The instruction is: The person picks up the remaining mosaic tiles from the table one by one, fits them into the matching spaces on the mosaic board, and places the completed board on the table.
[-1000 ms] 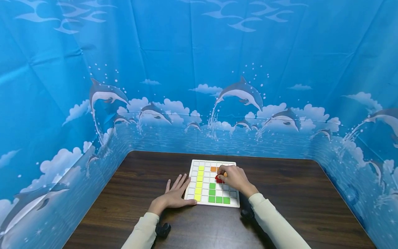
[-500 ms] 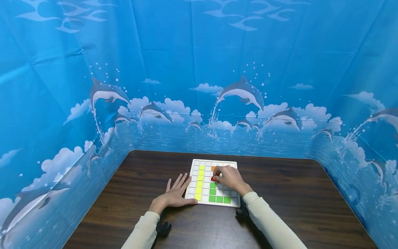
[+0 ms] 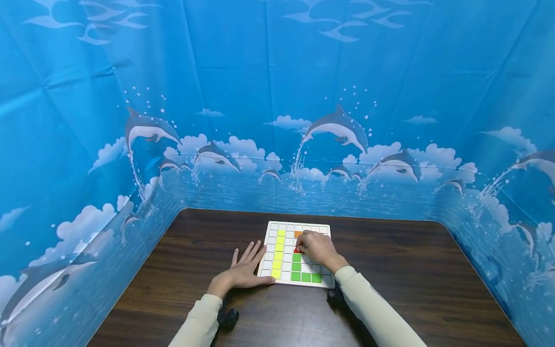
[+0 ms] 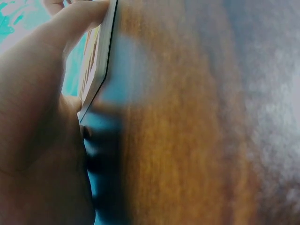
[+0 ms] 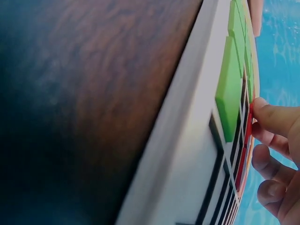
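A white gridded puzzle board (image 3: 287,266) lies on the table, bearing flat coloured pieces made of squares. My right hand (image 3: 318,248) pinches a red piece (image 3: 296,250) over the board's middle; in the right wrist view thumb and fingertips meet the red piece (image 5: 250,112) low against the grid. Most of that piece is hidden under the hand. Spread flat at the board's left edge is my left hand (image 3: 243,275), its thumb on the near-left corner. A yellow strip (image 3: 278,255), an L-shaped green piece (image 3: 296,267) and a partly covered orange piece (image 3: 297,234) sit in the grid.
The dark wooden table (image 3: 403,270) extends around the board. A blue dolphin-print curtain (image 3: 269,96) stands behind it and along both sides. A black device (image 3: 228,319) is worn at the left wrist.
My right hand has moved a little left with the red piece, which now sits just above the green piece. The left hand has stayed on the board's edge.
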### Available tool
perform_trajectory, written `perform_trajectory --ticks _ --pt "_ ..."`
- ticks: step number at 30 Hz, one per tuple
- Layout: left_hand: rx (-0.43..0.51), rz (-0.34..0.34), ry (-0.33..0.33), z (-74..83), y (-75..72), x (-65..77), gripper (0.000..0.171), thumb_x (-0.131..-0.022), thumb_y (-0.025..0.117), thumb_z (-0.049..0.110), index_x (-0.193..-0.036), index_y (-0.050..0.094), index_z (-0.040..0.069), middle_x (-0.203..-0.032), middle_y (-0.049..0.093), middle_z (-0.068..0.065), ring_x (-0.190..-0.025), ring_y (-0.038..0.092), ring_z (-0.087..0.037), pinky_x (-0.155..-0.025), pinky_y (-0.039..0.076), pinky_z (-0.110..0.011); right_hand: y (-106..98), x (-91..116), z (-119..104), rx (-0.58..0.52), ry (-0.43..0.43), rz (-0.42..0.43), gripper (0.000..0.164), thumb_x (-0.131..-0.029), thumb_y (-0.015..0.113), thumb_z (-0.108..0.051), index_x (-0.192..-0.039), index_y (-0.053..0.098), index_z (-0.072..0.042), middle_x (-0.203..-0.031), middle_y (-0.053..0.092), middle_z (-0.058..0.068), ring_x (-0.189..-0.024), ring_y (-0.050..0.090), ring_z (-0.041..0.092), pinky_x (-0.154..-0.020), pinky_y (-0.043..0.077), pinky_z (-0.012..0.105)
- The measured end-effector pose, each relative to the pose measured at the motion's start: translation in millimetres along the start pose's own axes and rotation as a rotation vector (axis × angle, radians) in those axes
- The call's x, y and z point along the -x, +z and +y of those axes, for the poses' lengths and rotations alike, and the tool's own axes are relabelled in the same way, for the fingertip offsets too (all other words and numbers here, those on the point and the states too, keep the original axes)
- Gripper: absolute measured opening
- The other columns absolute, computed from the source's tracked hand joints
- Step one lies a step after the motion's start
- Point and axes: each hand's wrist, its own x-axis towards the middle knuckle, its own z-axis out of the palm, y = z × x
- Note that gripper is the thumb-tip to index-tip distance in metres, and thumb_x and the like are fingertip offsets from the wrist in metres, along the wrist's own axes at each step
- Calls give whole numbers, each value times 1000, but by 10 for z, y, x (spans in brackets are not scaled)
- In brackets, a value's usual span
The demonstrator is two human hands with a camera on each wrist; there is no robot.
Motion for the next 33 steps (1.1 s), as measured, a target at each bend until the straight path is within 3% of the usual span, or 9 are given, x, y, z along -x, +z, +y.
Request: perform_trajectory --ticks 13,21,26,33 --pt "3 -4 1 -15 12 -31 119 -85 60 88 -174 13 24 -182 3 -7 -168 -3 -35 -125 -11 -75 -30 39 19 29 -9 -44 5 -99 79 -23 -101 84 -24 -99 74 -7 -83 67 10 -70 53 31" --pt "-22 1 -10 -17 38 -63 120 -83 57 92 -174 12 26 -182 3 -4 -169 -2 -33 -127 -8 -73 -117 91 82 19 9 13 8 -100 77 -23 -105 84 -21 -103 74 -6 -83 69 10 -63 50 29" --pt "-1 -20 -15 90 -73 -11 121 -84 62 87 -173 17 20 -182 6 -8 -168 0 -35 -128 -8 -72 -228 132 147 -25 72 51 9 -99 78 -22 -105 84 -19 -104 75 -4 -82 68 12 -61 50 31" --pt "-19 0 3 -23 -1 -50 120 -85 60 89 -174 12 25 -182 4 -8 -168 -2 -37 -125 -8 -76 -384 245 314 -45 113 98 8 -99 79 -24 -102 84 -19 -99 74 -4 -68 56 9 -55 41 28"
